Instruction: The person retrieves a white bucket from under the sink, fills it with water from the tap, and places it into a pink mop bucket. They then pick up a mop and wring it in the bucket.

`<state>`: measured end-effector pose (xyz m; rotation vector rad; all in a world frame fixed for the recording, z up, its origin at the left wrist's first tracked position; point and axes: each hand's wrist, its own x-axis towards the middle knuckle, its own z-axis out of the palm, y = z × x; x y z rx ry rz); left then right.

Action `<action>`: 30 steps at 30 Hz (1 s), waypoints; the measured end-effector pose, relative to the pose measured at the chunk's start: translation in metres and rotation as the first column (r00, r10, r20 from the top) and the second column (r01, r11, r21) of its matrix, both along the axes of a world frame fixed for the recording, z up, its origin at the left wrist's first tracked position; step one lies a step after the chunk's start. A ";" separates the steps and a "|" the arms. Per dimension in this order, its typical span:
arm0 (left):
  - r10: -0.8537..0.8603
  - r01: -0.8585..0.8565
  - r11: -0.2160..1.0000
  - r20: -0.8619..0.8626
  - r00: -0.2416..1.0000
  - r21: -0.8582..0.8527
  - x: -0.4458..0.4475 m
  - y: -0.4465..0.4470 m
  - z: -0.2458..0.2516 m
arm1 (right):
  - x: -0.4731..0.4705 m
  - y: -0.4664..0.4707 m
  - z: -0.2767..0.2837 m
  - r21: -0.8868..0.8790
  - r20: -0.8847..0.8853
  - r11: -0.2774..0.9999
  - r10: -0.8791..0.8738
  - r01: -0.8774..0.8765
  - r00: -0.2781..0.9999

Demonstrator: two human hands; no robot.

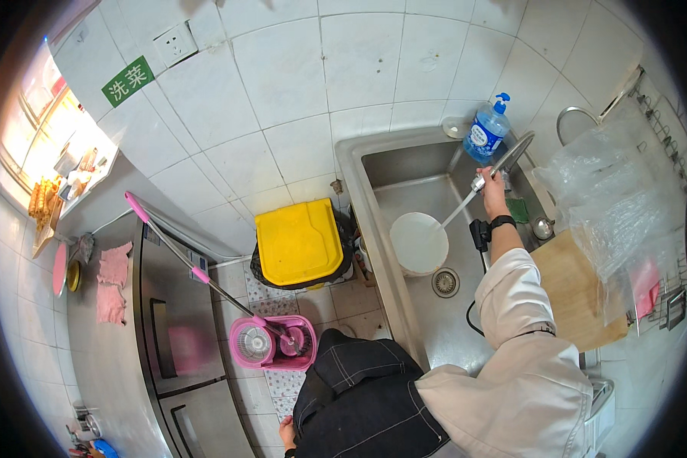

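Note:
My right hand (493, 189) grips the end of the curved metal faucet spout (514, 152), close to its nozzle. A stream of water runs from it into a round white bucket (419, 243), which holds cloudy-looking water. The bucket stands in a stainless steel sink (406, 332), beside the drain strainer (445, 283). On the right wrist is a black band with a small black device (480, 233), and a cable hangs from it. My left hand (287, 432) hangs low by my side at the bottom edge, partly hidden; whether it holds anything is not visible.
A blue soap pump bottle (485, 134) stands at the sink's back corner. Right of the sink are a wooden board (572, 292) and clear plastic bags (612, 189). Left are a yellow-lidded bin (299, 241), a pink mop bucket (246, 366) with its mop, and a steel refrigerated counter (109, 366).

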<state>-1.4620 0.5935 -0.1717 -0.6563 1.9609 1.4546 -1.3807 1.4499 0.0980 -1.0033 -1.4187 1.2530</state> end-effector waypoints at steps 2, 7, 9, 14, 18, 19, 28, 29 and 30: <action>0.010 -0.010 1.000 0.018 1.000 -0.008 0.000 -0.002 -0.006 | 0.000 0.000 0.000 0.001 0.002 1.000 0.000 0.000 1.000; 0.053 -0.053 0.999 0.024 0.998 -0.005 0.001 -0.007 0.010 | 0.000 -0.001 0.001 -0.093 -0.080 0.995 0.013 -0.021 0.997; 0.077 -0.077 0.997 0.033 0.996 -0.006 0.002 -0.005 0.021 | 0.000 -0.001 0.000 -0.056 -0.040 0.998 0.017 -0.019 0.999; -0.071 0.060 0.990 -0.080 0.994 -0.129 0.001 0.005 0.032 | 0.001 0.005 -0.005 -0.037 -0.024 0.999 -0.007 0.006 1.000; -0.111 0.102 0.973 -0.032 0.993 -0.208 0.001 0.009 0.036 | 0.002 0.007 -0.008 0.003 -0.027 1.000 0.012 -0.012 1.000; -0.086 0.077 0.986 -0.052 0.995 -0.149 0.001 0.009 0.037 | 0.002 0.007 -0.008 -0.010 -0.035 1.000 0.008 -0.009 0.999; 0.077 -0.077 0.997 0.001 0.997 0.013 0.001 0.013 0.046 | 0.001 0.003 -0.005 -0.009 -0.054 1.000 0.026 -0.027 0.998; 0.076 -0.076 0.997 0.003 0.997 0.015 0.001 0.014 0.048 | 0.001 0.003 -0.005 -0.039 -0.088 0.999 0.019 -0.022 0.996; 0.075 -0.075 0.997 0.005 0.997 0.017 0.001 0.014 0.049 | 0.001 0.003 -0.005 -0.012 -0.055 1.000 0.022 -0.023 0.998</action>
